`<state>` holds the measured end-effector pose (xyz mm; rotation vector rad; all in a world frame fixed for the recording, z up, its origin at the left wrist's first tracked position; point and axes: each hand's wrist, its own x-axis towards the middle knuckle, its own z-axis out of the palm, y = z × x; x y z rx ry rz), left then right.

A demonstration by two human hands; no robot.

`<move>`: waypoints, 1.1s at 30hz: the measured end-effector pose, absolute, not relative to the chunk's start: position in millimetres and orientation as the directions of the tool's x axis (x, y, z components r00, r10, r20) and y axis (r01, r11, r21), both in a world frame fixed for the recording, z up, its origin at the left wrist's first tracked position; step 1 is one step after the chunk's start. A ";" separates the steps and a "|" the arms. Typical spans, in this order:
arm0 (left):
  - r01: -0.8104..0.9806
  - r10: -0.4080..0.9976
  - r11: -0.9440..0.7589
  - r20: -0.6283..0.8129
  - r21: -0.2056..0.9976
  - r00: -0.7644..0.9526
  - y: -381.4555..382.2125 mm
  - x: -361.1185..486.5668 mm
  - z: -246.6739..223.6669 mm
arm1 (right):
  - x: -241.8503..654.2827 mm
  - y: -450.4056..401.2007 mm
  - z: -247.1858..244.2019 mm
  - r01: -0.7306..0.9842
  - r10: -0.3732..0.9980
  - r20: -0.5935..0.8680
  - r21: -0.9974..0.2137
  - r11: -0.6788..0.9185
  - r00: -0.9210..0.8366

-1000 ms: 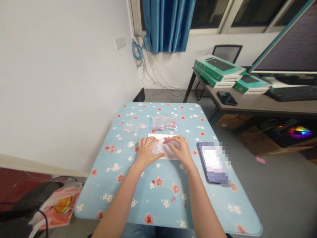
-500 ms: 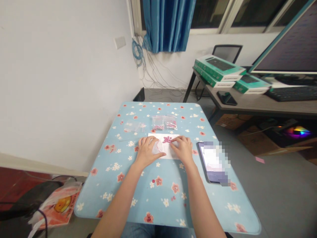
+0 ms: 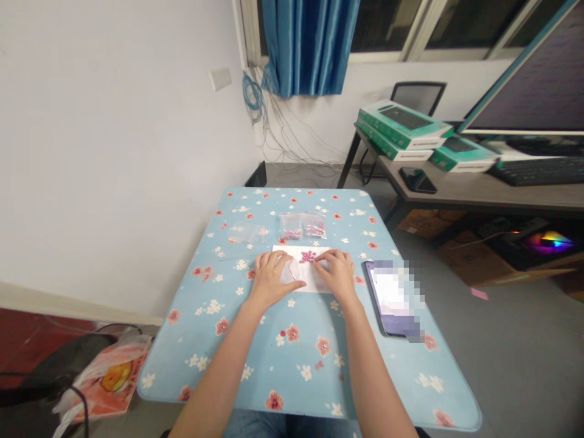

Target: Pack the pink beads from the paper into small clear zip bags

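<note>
While open, left hand (image 3: 271, 281) and right hand (image 3: 334, 277) flat on a white paper sheet (image 3: 301, 281), long axis crosswise.

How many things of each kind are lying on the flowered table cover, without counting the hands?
Clear bags with pink beads: 2
Clear bag, no beads visible: 1
White paper sheet: 1
Translucent piece with pink outline: 1
Pile of pink beads: 1
Tablet: 1
Total: 7

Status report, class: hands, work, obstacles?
Left hand, right hand resting on white sheet. Pink beads between them, uncovered. Tablet right of right hand, not blocking.
</note>
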<state>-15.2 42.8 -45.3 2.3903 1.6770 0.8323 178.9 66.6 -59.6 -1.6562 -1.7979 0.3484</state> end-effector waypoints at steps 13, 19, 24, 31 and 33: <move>0.843 0.893 -0.392 0.373 0.369 0.252 42.4 -14.9 -44.9 | 160.8 57.7 -40.2 0.471 0.915 0.322 -0.786 0.401 -0.243; 0.848 0.893 -0.390 0.373 0.359 0.253 42.7 -14.8 -46.2 | 156.6 57.2 -44.0 0.472 0.910 0.313 -0.781 0.409 -0.271; 0.843 0.895 -0.387 0.372 0.374 0.246 42.6 -15.1 -45.9 | 160.5 58.3 -40.4 0.475 0.920 0.316 -0.788 0.391 -0.234; 0.842 0.898 -0.383 0.365 0.380 0.245 42.6 -15.6 -46.0 | 174.7 66.3 -54.5 0.673 0.929 0.364 -0.671 0.311 -0.066; 0.843 0.900 -0.380 0.362 0.381 0.242 42.8 -15.5 -46.5 | 176.6 68.1 -61.0 0.725 0.928 0.372 -0.629 0.281 -0.037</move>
